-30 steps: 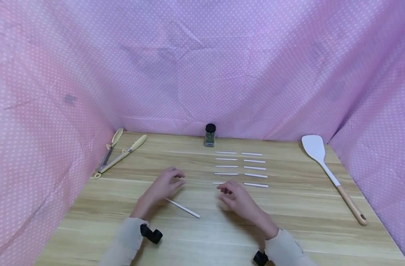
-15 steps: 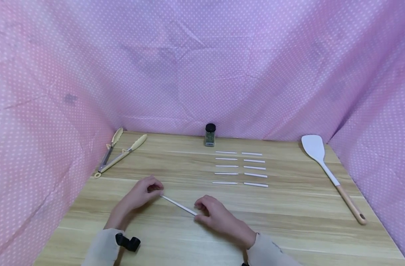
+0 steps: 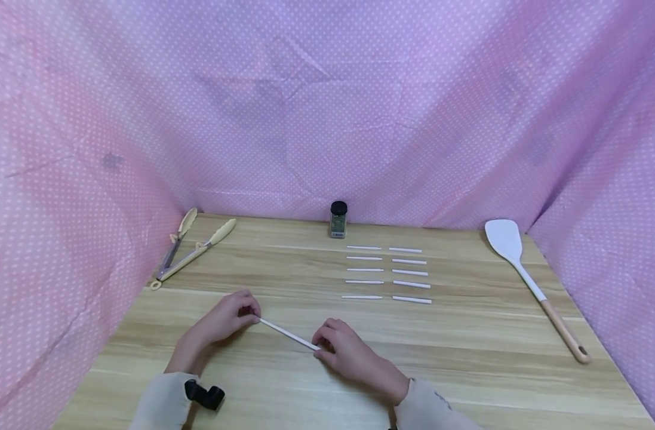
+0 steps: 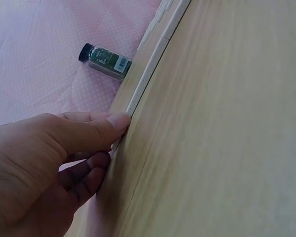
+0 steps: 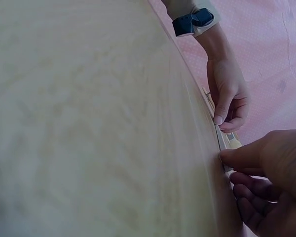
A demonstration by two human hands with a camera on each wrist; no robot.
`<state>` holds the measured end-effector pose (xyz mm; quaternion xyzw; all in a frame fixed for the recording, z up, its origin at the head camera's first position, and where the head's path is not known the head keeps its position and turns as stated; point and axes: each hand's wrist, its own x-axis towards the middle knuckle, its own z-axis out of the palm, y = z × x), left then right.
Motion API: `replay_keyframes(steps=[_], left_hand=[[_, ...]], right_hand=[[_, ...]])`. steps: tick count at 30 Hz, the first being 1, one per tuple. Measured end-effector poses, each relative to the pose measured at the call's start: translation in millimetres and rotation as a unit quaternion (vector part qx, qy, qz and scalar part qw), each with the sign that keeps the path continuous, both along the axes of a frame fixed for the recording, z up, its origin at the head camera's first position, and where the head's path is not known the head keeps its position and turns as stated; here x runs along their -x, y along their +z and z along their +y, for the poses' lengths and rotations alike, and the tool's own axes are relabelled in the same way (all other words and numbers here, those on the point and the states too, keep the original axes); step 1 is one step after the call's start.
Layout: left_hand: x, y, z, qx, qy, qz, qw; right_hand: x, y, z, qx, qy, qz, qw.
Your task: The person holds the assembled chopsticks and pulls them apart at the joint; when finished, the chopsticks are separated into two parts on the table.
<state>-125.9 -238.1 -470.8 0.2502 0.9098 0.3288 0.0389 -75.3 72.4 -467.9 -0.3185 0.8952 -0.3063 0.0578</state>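
Note:
A thin white stick (image 3: 286, 333) slants across the front middle of the wooden table, each end in a hand. My left hand (image 3: 227, 318) pinches its far left end between thumb and fingers; my right hand (image 3: 348, 353) pinches the near right end. In the left wrist view, the stick (image 4: 149, 74) runs up from the left thumb and a fine seam crosses it. From the right wrist, the right hand (image 5: 274, 170) and the left hand (image 5: 229, 96) both appear on the stick, whose ends the fingertips hide.
Behind the hands lie two columns of short white sticks, thinner pieces (image 3: 365, 282) left and thicker pieces (image 3: 411, 285) right. A black-capped spice jar (image 3: 338, 220) stands at the back. Tongs (image 3: 190, 254) lie left, a white spatula (image 3: 531, 280) right. Pink dotted cloth (image 3: 327, 119) surrounds the table.
One second ago both hands hovered off the stick. My left hand has moved left and nearer, my right hand left and nearer, and both have taken hold of its ends. Since then they barely move.

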Motion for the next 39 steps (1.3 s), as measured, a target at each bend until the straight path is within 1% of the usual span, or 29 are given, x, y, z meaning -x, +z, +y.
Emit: replay_keyframes(steps=[4,8,12,15,17,19,21,24,27,30,33,37,39], left_hand=[[0.9,-0.1,0.2,0.005,0.000,-0.002,1.0000],[1.6,3.2,2.1,0.006,0.011,-0.018,0.9998],[3.1,12.9,9.9,-0.003,0.020,-0.031,0.9993],[5.8,23.5,18.9,-0.010,0.026,-0.047,0.9985],[8.5,30.1,25.5,-0.011,0.025,-0.054,0.9982],[11.7,36.9,33.2,-0.010,0.013,-0.050,0.9986],[15.4,42.2,42.4,-0.001,-0.008,-0.031,0.9995],[21.3,49.0,59.4,0.012,-0.051,0.008,0.9986],[26.3,55.3,80.4,0.021,-0.077,0.022,0.9966],[28.8,61.3,100.6,0.017,-0.094,0.019,0.9953],[31.5,63.5,116.7,0.016,-0.107,0.023,0.9939],[33.2,65.3,132.9,0.021,-0.108,0.039,0.9932],[32.9,66.9,139.7,0.021,-0.110,0.043,0.9928]], right_hand=[[0.0,0.4,-1,0.006,-0.010,-0.005,0.9999],[1.6,0.7,1,0.035,-0.026,-0.004,0.9990],[6.0,6.3,9,0.065,-0.045,0.016,0.9968],[11.4,14.4,17,0.074,-0.065,0.025,0.9948],[15.5,20.1,24,0.075,-0.080,0.023,0.9937],[19.5,25.2,30,0.070,-0.096,0.019,0.9927],[23.2,29.6,37,0.068,-0.109,0.018,0.9916],[28.3,34.3,46,0.071,-0.120,0.025,0.9899],[32.2,38.5,56,0.081,-0.124,0.042,0.9881],[34.7,42.5,65,0.087,-0.121,0.058,0.9871],[36.1,47.3,73,0.092,-0.119,0.067,0.9863],[37.6,52.0,82,0.092,-0.125,0.074,0.9851],[38.5,52.9,85,0.091,-0.120,0.079,0.9854]])
